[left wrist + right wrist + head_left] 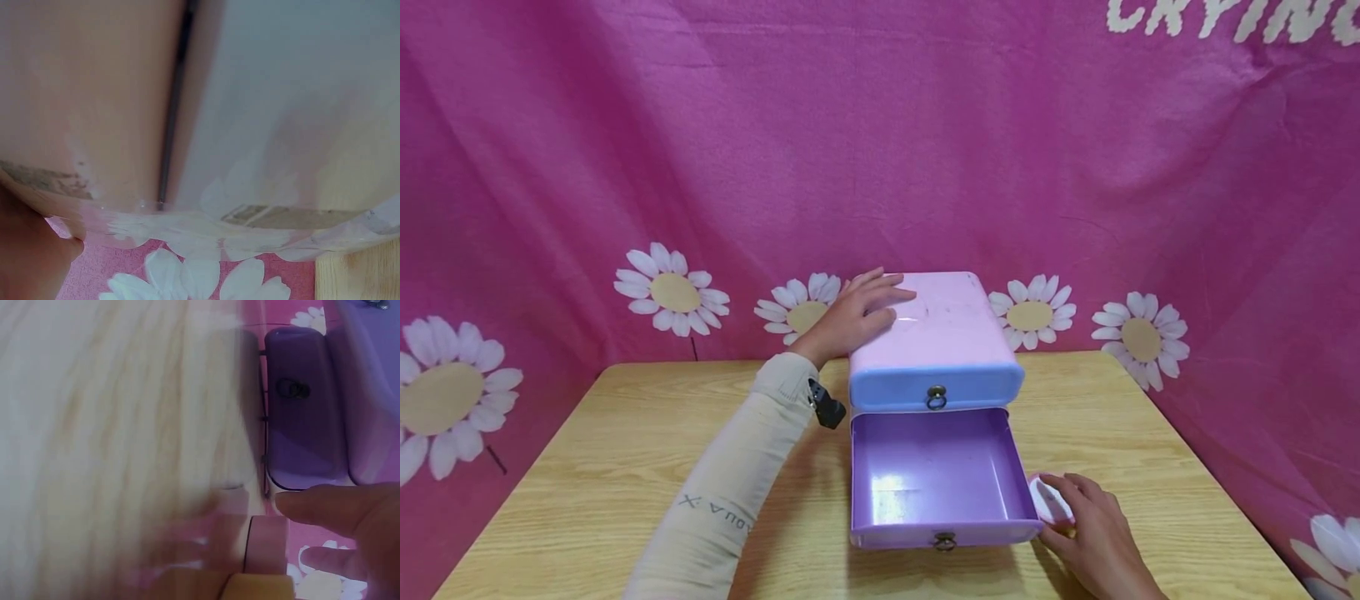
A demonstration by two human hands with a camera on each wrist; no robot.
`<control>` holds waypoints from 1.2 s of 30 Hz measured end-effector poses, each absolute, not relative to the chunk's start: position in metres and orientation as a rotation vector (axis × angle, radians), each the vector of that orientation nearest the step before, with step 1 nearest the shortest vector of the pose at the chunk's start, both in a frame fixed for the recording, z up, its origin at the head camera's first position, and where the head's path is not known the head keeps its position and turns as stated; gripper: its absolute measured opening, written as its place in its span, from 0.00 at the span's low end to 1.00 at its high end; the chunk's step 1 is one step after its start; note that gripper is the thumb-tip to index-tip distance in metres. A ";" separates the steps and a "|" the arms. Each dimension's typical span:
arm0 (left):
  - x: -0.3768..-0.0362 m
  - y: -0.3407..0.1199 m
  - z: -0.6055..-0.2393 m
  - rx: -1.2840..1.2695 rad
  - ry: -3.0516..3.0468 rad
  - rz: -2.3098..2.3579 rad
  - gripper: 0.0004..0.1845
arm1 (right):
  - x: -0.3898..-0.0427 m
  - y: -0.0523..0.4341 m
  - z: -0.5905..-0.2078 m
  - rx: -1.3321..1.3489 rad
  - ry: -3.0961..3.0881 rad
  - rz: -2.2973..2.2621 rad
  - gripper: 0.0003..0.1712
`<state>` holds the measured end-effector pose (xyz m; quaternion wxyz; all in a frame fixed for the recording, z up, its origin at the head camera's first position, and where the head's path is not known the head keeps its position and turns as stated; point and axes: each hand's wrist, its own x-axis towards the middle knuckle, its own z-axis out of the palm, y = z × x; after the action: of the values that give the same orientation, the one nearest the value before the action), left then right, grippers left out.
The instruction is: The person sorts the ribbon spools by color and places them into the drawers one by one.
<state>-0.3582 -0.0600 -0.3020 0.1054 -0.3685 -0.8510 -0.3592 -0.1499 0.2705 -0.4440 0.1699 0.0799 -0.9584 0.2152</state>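
Note:
A small chest of drawers has a pink top (940,321), a closed blue drawer (887,389) and a purple drawer (936,467) pulled out below it, with nothing inside. My left hand (853,315) lies on the left part of the pink top, fingers spread. Beside the purple drawer's front right corner, my right hand (1093,529) reaches over a small white-topped, pink-sided thing (1051,502). In the right wrist view its pink side (269,544) stands on the table with a yellow piece (259,587) nearer the camera; my right thumb (312,505) stretches straight alongside.
The chest stands on a light wood table (662,450). A magenta cloth (880,150) with white daisies hangs behind and at both sides. Metal ring pulls (936,397) stick out from the drawer fronts. The left wrist view is mostly blurred.

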 end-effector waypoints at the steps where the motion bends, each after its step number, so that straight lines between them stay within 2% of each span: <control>1: -0.358 -0.060 -0.302 -1.088 -2.506 -1.058 0.22 | -0.151 0.271 -0.445 0.223 -2.739 0.607 0.33; 11: -0.357 -0.060 -0.300 -1.105 -2.491 -1.041 0.22 | -0.154 0.273 -0.448 0.250 -2.719 0.558 0.23; 36: -0.356 -0.060 -0.299 -1.098 -2.500 -1.027 0.23 | -0.155 0.275 -0.448 0.192 -2.701 0.641 0.24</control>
<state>-0.3559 -0.0599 -0.2994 0.1117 -0.3740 -0.8516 -0.3499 -0.1554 0.2751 -0.4480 0.1787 0.0680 -0.9550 0.2267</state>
